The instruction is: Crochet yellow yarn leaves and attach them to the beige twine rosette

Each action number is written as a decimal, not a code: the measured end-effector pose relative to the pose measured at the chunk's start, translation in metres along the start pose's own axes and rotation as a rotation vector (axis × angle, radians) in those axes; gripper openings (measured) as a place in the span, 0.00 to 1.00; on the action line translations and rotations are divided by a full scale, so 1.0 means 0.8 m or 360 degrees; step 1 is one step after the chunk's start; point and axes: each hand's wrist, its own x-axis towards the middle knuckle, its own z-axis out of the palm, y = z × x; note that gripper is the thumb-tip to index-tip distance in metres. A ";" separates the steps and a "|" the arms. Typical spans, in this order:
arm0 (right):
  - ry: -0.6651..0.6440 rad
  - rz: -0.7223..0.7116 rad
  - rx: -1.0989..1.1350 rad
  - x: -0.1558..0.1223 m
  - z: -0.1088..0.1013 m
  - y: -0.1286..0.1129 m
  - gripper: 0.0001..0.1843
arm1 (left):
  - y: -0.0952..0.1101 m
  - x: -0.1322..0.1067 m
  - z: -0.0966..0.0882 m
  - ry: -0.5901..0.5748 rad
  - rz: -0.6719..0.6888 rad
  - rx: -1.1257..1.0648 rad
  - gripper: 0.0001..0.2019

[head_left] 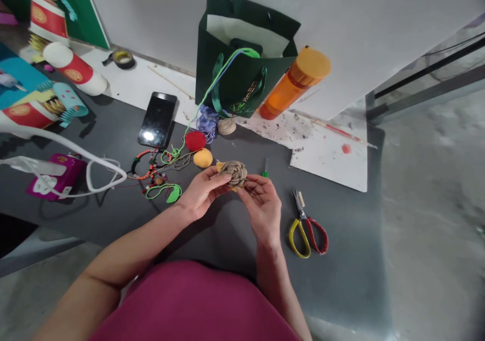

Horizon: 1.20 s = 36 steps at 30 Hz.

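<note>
Between my two hands is a round coil of brown braided cord (234, 173), with bits of yellow material showing at its edges. My left hand (201, 192) pinches its left side, thumb on top. At its right edge, my right hand (262, 203) has thumb and fingers closed; whether they also hold something thin is too small to tell. Just behind the coil lie a yellow ball (203, 157) and a red ball (195, 141). To the right are a small green-handled tool (265, 173) and scissors (308, 237) with one yellow and one red handle.
A dark green paper bag (242, 73) and an orange bottle (295, 83) stand at the back. A phone (158, 119), beaded strings (151, 164), green yarn (173, 193) and a purple box (56, 177) lie leftward. White board (326, 159) runs along the back of the grey table (348, 260).
</note>
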 end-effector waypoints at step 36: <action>0.0133 -0.0105 0.0020 0.005 -0.018 -0.001 0.12 | 0.004 0.001 0.000 -0.0090 0.0030 0.0119 0.20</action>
